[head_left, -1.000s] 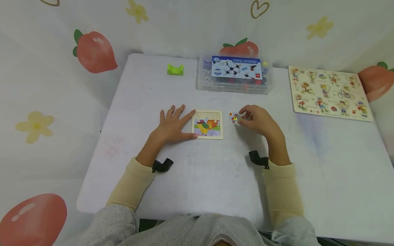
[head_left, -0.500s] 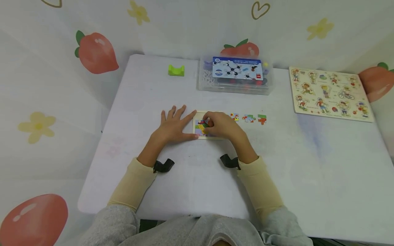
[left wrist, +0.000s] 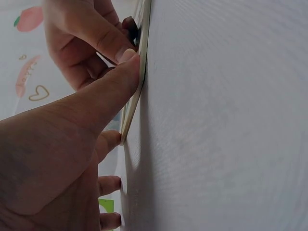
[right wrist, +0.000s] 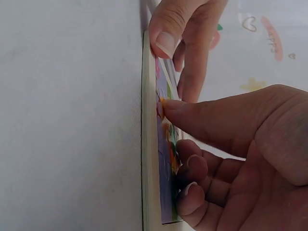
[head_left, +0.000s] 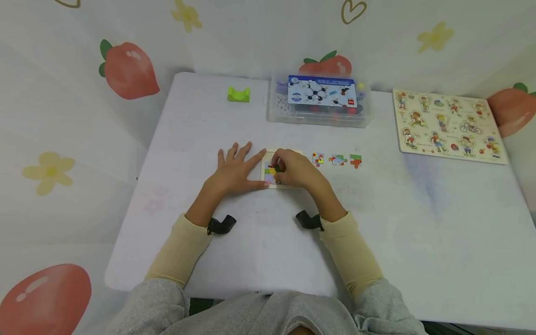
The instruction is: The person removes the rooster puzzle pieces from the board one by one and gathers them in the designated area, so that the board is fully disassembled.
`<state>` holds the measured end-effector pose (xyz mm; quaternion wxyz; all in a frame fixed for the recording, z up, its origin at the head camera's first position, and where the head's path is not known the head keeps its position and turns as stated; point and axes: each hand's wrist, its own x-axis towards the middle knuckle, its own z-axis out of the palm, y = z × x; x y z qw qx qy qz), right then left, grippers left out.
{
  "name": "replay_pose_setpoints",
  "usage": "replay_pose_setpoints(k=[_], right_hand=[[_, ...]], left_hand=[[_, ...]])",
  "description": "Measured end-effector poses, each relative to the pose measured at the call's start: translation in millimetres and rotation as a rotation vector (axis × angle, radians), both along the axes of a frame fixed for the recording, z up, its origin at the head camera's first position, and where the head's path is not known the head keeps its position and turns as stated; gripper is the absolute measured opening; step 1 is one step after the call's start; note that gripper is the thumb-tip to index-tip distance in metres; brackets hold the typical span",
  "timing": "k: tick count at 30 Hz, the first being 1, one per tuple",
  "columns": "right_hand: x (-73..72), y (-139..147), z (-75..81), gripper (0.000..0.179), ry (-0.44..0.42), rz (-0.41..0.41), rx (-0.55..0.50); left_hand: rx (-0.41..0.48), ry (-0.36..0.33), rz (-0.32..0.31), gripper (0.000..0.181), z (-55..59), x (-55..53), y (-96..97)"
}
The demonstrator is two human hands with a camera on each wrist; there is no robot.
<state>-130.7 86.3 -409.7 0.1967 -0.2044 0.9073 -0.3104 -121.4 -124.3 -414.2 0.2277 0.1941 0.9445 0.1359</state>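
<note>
A small jigsaw puzzle in a pale wooden frame (head_left: 286,187) lies flat on the table, its coloured picture (right wrist: 164,159) partly covered by fingers. My left hand (head_left: 234,173) is spread at the frame's left side, with thumb and index fingertip on its edge. Over the puzzle, my right hand (head_left: 300,170) pinches a puzzle piece within the picture between thumb and curled fingers. In the right wrist view its thumb touches a yellow patch. The piece is mostly hidden by the fingers. Just right of the frame, three loose puzzle pieces (head_left: 337,160) lie in a row.
A clear plastic box (head_left: 322,117) with a molecule-picture card stands at the back of the white table (head_left: 268,260). Left of it sits a lime-green block (head_left: 238,95). A wooden peg board with child figures (head_left: 452,125) lies at the back right.
My right hand has moved left from the loose pieces onto the framed puzzle, uncovering the row of three pieces. It has barely shifted in the last half second. My left hand stays put.
</note>
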Motion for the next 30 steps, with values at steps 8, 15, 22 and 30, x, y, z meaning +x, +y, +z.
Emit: replay_pose_setpoints(k=[8, 15, 22, 30], right_hand=[[-1.6, -0.2, 0.4, 0.035, -0.03, -0.018, 0.008], [-1.5, -2.4, -1.3, 0.03, -0.001, -0.031, -0.024], [-0.6, -2.9, -1.2, 0.024, 0.029, -0.057, -0.066], [0.3, -2.1, -0.4, 0.023, 0.034, -0.045, -0.061]], left_hand=[[0.001, 0.004, 0.002, 0.096, -0.9, -1.1, 0.4], [0.004, 0.008, 0.001, 0.096, -2.5, -1.4, -0.3], [0.005, 0.009, -0.002, 0.096, -0.9, -1.3, -0.3], [0.002, 0.009, -0.001, 0.095, 0.3, -0.9, 0.7]])
